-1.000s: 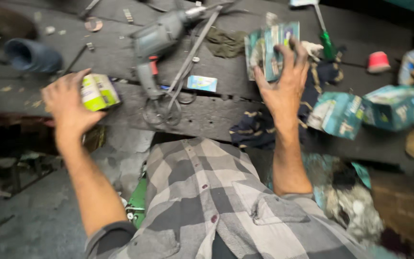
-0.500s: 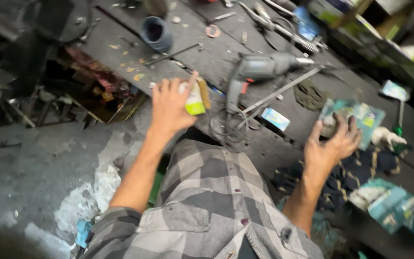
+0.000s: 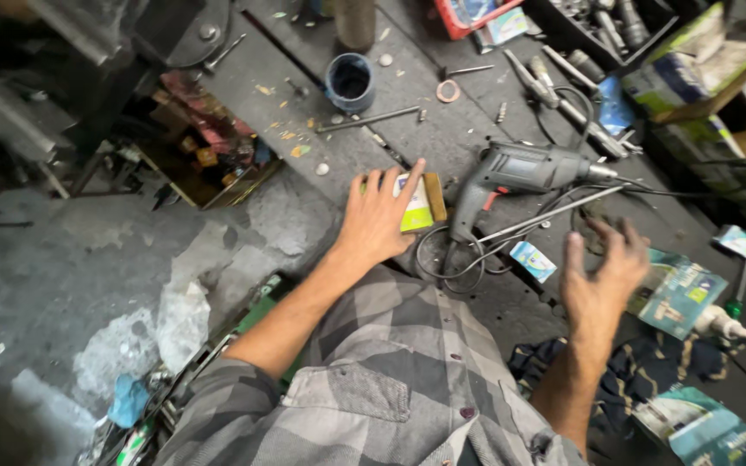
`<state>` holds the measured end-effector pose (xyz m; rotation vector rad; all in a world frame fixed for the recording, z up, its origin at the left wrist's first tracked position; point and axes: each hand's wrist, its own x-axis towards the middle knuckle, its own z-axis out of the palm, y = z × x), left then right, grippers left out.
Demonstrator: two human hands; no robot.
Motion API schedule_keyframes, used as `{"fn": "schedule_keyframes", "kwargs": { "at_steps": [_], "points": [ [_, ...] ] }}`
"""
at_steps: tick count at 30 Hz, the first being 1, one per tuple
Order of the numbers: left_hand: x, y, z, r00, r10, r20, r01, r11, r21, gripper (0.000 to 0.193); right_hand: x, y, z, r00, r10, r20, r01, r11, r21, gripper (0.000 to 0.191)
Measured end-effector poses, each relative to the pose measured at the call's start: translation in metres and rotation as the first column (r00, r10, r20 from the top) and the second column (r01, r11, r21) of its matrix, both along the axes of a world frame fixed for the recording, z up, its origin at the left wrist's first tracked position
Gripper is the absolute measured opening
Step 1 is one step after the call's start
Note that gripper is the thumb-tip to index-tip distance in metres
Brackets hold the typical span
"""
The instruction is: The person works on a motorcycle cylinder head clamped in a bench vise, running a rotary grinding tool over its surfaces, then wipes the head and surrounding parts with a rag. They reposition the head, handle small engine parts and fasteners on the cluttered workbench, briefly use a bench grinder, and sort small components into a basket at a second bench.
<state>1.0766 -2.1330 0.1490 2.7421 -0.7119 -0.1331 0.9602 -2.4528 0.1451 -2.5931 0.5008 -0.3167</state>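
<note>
My left hand (image 3: 379, 216) lies flat on a small green and white box (image 3: 417, 204) at the edge of a dark, dirty workbench (image 3: 468, 112). A grey electric drill (image 3: 520, 170) with a coiled black cord lies just right of that box. My right hand (image 3: 602, 272) hovers with fingers spread and nothing in it, just left of a teal carton (image 3: 679, 293) lying on the bench. A small blue packet (image 3: 533, 260) lies between my two hands.
A dark blue cup (image 3: 350, 81), a metal rod (image 3: 369, 118), a copper ring (image 3: 448, 91) and loose tools lie further back. Dark cloth (image 3: 649, 367), more teal cartons (image 3: 705, 427) and a sealant tube (image 3: 723, 324) sit at right. A box of scrap parts (image 3: 209, 147) stands below left.
My right hand has let go of the teal carton, which now lies on the bench. My left hand has pressed the green box down flat. The view has swung left.
</note>
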Motion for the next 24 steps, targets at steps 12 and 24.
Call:
{"fn": "schedule_keyframes", "kwargs": {
  "at_steps": [12,24],
  "points": [
    [0.015,0.000,0.009,0.995,-0.063,-0.075,0.071,0.992,0.108,0.124,-0.004,0.046,-0.021,0.994,0.112,-0.017,-0.108,0.982,0.152,0.035],
    [0.069,0.030,0.055,0.948,-0.277,-0.157,0.235,0.942,-0.240,0.065,0.002,0.076,-0.012,0.998,-0.059,-0.019,0.060,0.880,0.471,0.038]
  ]
}}
